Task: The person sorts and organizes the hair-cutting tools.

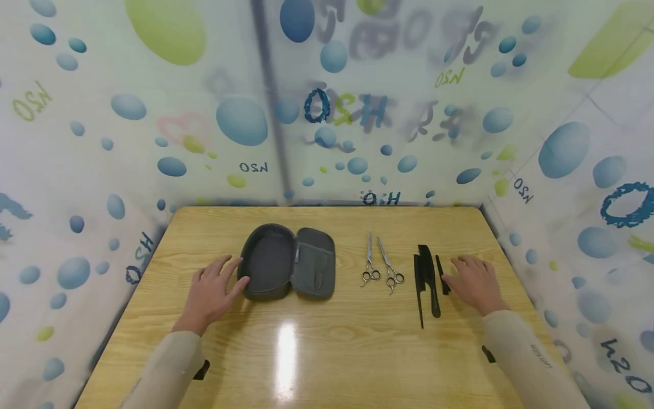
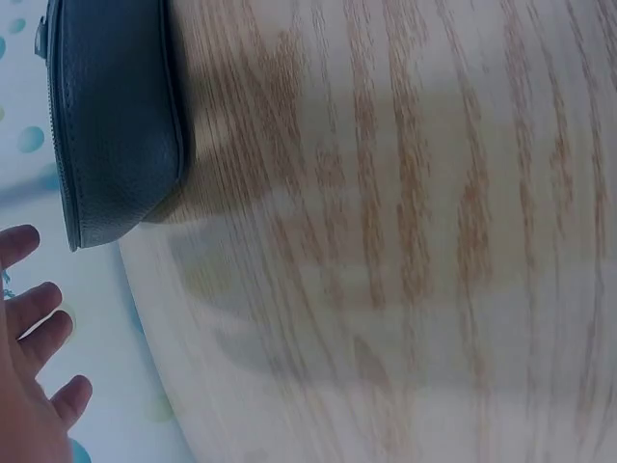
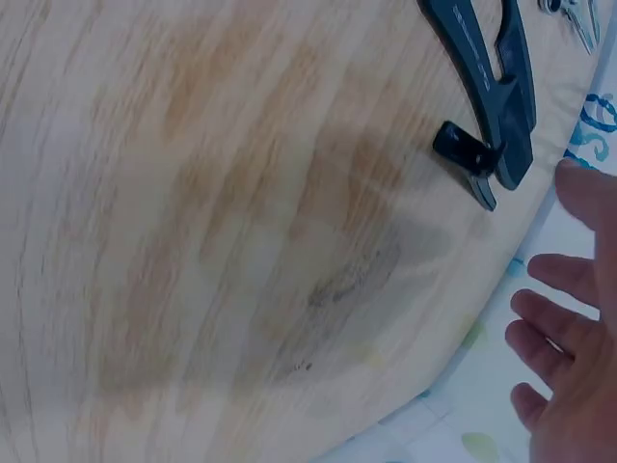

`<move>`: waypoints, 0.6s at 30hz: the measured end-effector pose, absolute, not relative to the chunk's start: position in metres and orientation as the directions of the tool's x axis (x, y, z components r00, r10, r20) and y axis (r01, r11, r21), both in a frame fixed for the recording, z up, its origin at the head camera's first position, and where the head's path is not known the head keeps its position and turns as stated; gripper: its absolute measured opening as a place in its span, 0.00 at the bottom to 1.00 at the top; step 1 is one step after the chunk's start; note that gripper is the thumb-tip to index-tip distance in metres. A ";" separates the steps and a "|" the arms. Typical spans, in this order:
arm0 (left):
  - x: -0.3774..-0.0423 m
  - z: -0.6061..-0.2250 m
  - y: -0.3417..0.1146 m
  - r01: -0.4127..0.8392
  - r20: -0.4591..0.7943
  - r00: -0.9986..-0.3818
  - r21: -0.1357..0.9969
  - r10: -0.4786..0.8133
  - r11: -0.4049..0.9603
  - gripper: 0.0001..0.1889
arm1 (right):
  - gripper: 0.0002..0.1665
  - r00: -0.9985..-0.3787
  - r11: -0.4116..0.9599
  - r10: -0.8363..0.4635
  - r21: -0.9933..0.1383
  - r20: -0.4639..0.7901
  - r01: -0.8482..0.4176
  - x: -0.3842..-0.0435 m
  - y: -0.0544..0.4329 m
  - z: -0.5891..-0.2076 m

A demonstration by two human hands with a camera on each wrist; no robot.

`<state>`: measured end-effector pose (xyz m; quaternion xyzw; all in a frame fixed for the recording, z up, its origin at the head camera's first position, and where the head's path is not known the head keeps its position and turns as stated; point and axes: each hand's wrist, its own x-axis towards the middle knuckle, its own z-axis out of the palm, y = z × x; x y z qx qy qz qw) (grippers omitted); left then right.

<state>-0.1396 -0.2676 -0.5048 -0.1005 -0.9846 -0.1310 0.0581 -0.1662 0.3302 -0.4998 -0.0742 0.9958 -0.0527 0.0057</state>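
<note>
Slim black tool [image 1: 441, 271] well right of grey case [image 1: 268, 264], long axis running away from you; right hand [image 1: 476, 284] nearer, left hand [image 1: 211, 292] beside case, both loosely spread.

A person's left hand [image 2: 24, 376], partly cut off at the edge of the left wrist view, shows four digits just below a dark gray-blue case [image 2: 118, 116], with a gap visible between fingertips and case from this angle. The case's pebbled side fills the space above the hand, a zipper [image 2: 65, 174] tracing its edge and a small tab [image 2: 40, 39] jutting out farther up from the fingers. To the right of the hand spreads a wood-grained tabletop [image 2: 405, 212], softly shadowed; behind the fingers, a white wall [image 2: 106, 328] bears colored spots.
</note>
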 end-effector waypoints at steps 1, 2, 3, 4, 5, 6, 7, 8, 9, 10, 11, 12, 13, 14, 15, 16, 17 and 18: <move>-0.139 -0.505 -0.267 0.211 0.143 -0.973 0.247 0.180 0.946 0.31 | 0.33 -0.990 0.985 -0.142 -0.097 -0.010 -0.141 -0.166 0.329 -0.501; -0.139 -0.505 -0.267 0.210 0.147 -0.973 0.247 0.177 0.946 0.31 | 0.33 -0.990 0.987 -0.137 -0.087 -0.015 -0.135 -0.165 0.327 -0.501; -0.139 -0.506 -0.266 0.207 0.151 -0.973 0.249 0.173 0.946 0.30 | 0.32 -0.991 0.988 -0.131 -0.082 -0.020 -0.129 -0.165 0.326 -0.501; -0.139 -0.506 -0.265 0.202 0.155 -0.974 0.252 0.166 0.946 0.30 | 0.31 -0.992 0.990 -0.126 -0.073 -0.024 -0.124 -0.165 0.325 -0.502; -0.139 -0.505 -0.264 0.196 0.159 -0.974 0.255 0.159 0.947 0.29 | 0.30 -0.992 0.991 -0.120 -0.063 -0.027 -0.118 -0.165 0.323 -0.503; -0.139 -0.506 -0.264 0.189 0.162 -0.975 0.256 0.151 0.948 0.29 | 0.29 -0.993 0.992 -0.114 -0.054 -0.030 -0.112 -0.165 0.321 -0.504; -0.140 -0.506 -0.263 0.182 0.166 -0.976 0.258 0.142 0.949 0.29 | 0.28 -0.994 0.993 -0.105 -0.050 -0.032 -0.103 -0.165 0.320 -0.505; -0.140 -0.506 -0.262 0.174 0.170 -0.977 0.261 0.133 0.949 0.29 | 0.27 -0.995 0.994 -0.097 -0.049 -0.031 -0.096 -0.165 0.318 -0.507; -0.140 -0.506 -0.261 0.166 0.171 -0.978 0.264 0.124 0.950 0.29 | 0.26 -0.996 0.995 -0.089 -0.046 -0.029 -0.088 -0.165 0.317 -0.508; -0.140 -0.507 -0.261 0.159 0.173 -0.978 0.263 0.116 0.952 0.29 | 0.25 -0.996 0.996 -0.082 -0.042 -0.025 -0.081 -0.165 0.315 -0.509; -0.141 -0.507 -0.260 0.153 0.174 -0.979 0.263 0.109 0.953 0.29 | 0.24 -0.997 0.997 -0.073 -0.041 -0.023 -0.072 -0.165 0.313 -0.510; -0.141 -0.508 -0.260 0.145 0.173 -0.980 0.264 0.102 0.954 0.29 | 0.23 -0.998 0.997 -0.066 -0.039 -0.020 -0.066 -0.165 0.312 -0.511; -0.142 -0.508 -0.259 0.140 0.175 -0.980 0.265 0.095 0.954 0.29 | 0.23 -0.998 0.998 -0.060 -0.038 -0.016 -0.059 -0.165 0.310 -0.512; -0.142 -0.508 -0.259 0.133 0.176 -0.981 0.267 0.087 0.954 0.29 | 0.22 -0.998 0.998 -0.053 -0.035 -0.014 -0.053 -0.165 0.309 -0.512; -0.143 -0.509 -0.259 0.126 0.175 -0.981 0.273 0.080 0.954 0.29 | 0.22 -0.999 0.998 -0.047 -0.035 -0.013 -0.046 -0.165 0.308 -0.513; -0.143 -0.509 -0.258 0.118 0.175 -0.982 0.277 0.071 0.954 0.28 | 0.22 -0.999 0.999 -0.037 -0.038 -0.016 -0.036 -0.165 0.306 -0.513; -0.144 -0.509 -0.258 0.110 0.172 -0.983 0.283 0.062 0.953 0.28 | 0.22 -0.999 0.999 -0.027 -0.040 -0.018 -0.026 -0.165 0.305 -0.514; -0.144 -0.509 -0.258 0.100 0.170 -0.984 0.289 0.052 0.952 0.28 | 0.22 -1.000 0.999 -0.019 -0.042 -0.020 -0.018 -0.165 0.304 -0.514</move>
